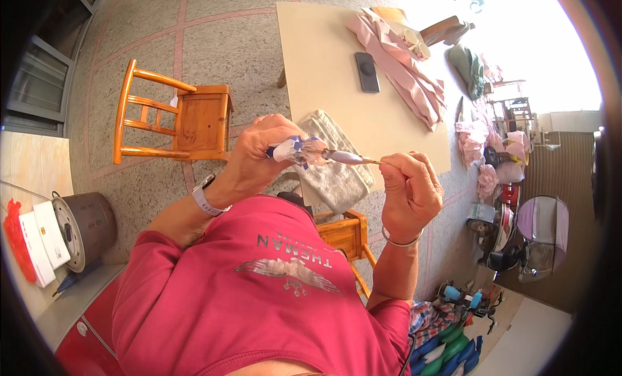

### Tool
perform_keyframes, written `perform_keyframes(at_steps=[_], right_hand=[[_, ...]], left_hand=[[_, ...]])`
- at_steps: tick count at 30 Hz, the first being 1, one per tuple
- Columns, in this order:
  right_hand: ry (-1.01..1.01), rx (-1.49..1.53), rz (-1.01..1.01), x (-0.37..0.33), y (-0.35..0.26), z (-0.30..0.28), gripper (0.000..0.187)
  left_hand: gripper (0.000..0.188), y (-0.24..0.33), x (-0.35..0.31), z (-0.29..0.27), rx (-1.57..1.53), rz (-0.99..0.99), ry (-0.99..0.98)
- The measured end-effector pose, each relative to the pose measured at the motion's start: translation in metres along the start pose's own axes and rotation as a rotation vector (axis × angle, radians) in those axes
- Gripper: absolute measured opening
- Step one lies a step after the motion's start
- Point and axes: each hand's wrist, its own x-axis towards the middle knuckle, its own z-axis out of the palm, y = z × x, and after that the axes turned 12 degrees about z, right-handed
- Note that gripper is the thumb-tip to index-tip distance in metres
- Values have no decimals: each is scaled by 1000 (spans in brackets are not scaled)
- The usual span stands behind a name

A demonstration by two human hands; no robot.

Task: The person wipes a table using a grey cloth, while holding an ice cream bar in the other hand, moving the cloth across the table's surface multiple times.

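a small bundle [295, 150] is gripped by the left hand [259, 157].
the thin tool [350, 158], pinched by the right hand [408, 191], could slip and prick a finger.

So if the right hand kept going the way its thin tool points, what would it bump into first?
The right hand aims its thin tool at the small bundled thing gripped by the left hand; that comes first, probably touching already.

Table [324, 65]: phone [367, 72] at centre, cloth [405, 68] to its right, folded towel [334, 162] on near edge. Chair [175, 120] left of table. Cooker pot [84, 228] far left, on counter [71, 305].
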Motion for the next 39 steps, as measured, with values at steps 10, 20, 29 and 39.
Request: perform_keyframes(at_steps=[10, 20, 29, 39], right_hand=[[73, 133, 92, -2, 15, -7, 11], [236, 343, -115, -6, -20, -35, 10], [1, 428, -550, -19, -48, -82, 13], [258, 464, -656, -15, -71, -65, 11]], left_hand=[[28, -5, -3, 4, -132, -54, 87], [25, -5, -9, -3, -245, -177, 118], [22, -17, -15, 1, -220, -183, 142], [26, -22, -15, 3, -216, -129, 69]])
